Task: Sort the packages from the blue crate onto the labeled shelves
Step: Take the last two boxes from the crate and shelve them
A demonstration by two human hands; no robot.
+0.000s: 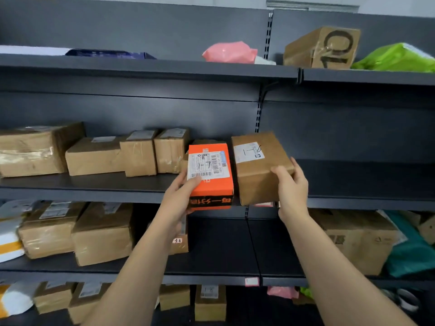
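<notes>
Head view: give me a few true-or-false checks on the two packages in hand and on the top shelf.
1. The left hand holds the orange box. True.
2. The right hand is empty. False: it grips the brown box.
3. The orange box is to the right of the brown box. False: it is to its left.
4. A green bag lies on the top shelf, at the right. True.

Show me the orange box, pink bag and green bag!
orange box point(219, 187): head view, orange top below the label.
pink bag point(229, 52): head view, middle of the plastic.
green bag point(395, 58): head view, its middle.
</notes>
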